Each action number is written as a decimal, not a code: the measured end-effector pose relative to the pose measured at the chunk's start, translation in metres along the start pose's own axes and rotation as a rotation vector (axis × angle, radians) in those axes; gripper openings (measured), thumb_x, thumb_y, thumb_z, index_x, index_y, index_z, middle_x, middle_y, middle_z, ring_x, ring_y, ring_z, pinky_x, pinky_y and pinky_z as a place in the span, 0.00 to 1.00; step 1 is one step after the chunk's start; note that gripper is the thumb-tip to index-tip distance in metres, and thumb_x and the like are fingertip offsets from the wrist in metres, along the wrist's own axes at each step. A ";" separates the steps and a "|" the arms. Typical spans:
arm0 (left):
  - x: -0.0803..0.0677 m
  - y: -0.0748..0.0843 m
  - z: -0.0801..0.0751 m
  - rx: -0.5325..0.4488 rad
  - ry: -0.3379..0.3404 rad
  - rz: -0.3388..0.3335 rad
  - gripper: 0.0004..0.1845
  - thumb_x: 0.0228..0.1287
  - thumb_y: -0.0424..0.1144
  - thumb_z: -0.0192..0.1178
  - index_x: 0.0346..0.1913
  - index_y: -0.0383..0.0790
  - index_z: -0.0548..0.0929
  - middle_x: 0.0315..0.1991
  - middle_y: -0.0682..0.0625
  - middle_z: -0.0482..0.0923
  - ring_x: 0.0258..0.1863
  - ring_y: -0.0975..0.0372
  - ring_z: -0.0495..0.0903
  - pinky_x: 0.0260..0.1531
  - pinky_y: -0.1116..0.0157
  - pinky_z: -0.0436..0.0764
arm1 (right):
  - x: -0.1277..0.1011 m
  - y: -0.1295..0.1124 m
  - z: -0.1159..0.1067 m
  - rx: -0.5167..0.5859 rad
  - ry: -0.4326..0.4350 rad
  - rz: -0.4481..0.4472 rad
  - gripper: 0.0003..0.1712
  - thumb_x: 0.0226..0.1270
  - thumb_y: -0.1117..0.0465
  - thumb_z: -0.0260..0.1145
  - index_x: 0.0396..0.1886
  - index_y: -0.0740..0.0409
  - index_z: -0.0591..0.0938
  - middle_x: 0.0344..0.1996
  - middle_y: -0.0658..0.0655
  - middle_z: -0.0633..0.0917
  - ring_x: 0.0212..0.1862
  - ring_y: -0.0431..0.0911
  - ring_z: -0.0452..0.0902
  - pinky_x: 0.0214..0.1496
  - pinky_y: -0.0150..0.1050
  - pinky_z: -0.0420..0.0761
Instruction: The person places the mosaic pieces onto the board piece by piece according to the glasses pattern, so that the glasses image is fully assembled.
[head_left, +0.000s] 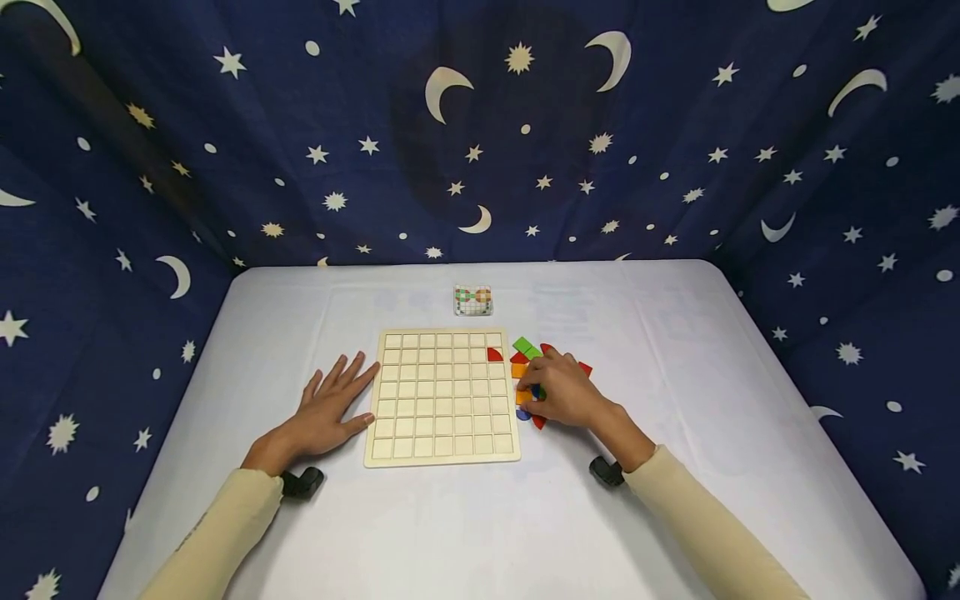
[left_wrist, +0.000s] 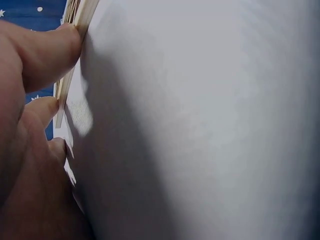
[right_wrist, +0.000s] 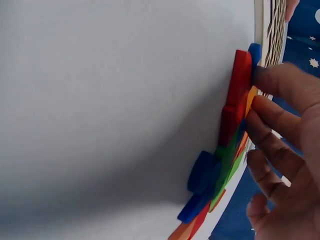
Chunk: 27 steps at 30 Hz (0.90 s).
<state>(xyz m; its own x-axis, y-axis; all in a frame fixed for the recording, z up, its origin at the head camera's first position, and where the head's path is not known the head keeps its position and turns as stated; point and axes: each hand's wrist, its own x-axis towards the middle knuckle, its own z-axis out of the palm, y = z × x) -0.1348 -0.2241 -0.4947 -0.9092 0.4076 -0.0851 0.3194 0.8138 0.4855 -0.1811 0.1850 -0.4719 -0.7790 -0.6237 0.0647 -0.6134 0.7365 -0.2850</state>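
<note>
Arching over the bright blocks (head_left: 519,372) right of the board (head_left: 444,408), your right hand (head_left: 562,390) has bent fingers, can't tell if pinching; your left hand (head_left: 322,417), fingers spread, touches the board's left edge. Blocks look light, stiff, maybe slippery: take their sides.

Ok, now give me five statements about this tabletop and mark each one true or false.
1. The left hand touches the board. True.
2. The red piece on the board sits in the row nearest the person. False: the red piece is in the second row from the far edge.
3. The right hand is at the coloured pieces beside the board. True.
4. The patterned card lies on the board. False: the patterned card lies beyond its far edge.
5. The curtain shows moons and stars. True.
</note>
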 end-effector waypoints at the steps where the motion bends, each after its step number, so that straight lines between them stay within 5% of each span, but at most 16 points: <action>1: 0.000 0.000 0.000 0.000 0.001 -0.001 0.41 0.69 0.52 0.59 0.79 0.47 0.53 0.79 0.42 0.40 0.76 0.46 0.33 0.67 0.40 0.31 | 0.001 -0.001 0.000 -0.009 -0.007 -0.005 0.13 0.52 0.51 0.79 0.36 0.49 0.90 0.37 0.45 0.85 0.44 0.45 0.70 0.41 0.41 0.65; 9: 0.002 0.001 0.001 0.004 0.019 0.012 0.41 0.69 0.52 0.58 0.79 0.48 0.53 0.79 0.42 0.41 0.76 0.45 0.34 0.67 0.39 0.32 | 0.010 0.001 -0.011 -0.060 0.011 -0.050 0.10 0.49 0.57 0.75 0.34 0.48 0.89 0.29 0.42 0.84 0.36 0.42 0.68 0.41 0.41 0.65; 16: 0.000 0.002 0.001 0.001 0.006 -0.002 0.41 0.69 0.51 0.59 0.79 0.47 0.53 0.79 0.42 0.40 0.76 0.45 0.33 0.67 0.39 0.31 | 0.005 -0.004 -0.012 0.022 -0.089 -0.035 0.06 0.50 0.53 0.77 0.29 0.43 0.88 0.24 0.36 0.82 0.29 0.35 0.71 0.37 0.40 0.68; 27: 0.000 0.000 0.003 0.017 0.004 -0.011 0.41 0.69 0.53 0.58 0.79 0.49 0.52 0.79 0.43 0.40 0.76 0.47 0.32 0.67 0.39 0.32 | -0.006 -0.007 -0.009 0.038 -0.032 0.010 0.05 0.55 0.59 0.76 0.33 0.48 0.90 0.31 0.42 0.84 0.34 0.38 0.76 0.42 0.39 0.77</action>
<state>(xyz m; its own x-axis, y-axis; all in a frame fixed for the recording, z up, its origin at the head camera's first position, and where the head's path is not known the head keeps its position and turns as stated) -0.1343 -0.2227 -0.4969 -0.9139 0.3966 -0.0865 0.3137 0.8252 0.4697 -0.1732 0.1854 -0.4618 -0.7798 -0.6253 0.0311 -0.6000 0.7323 -0.3219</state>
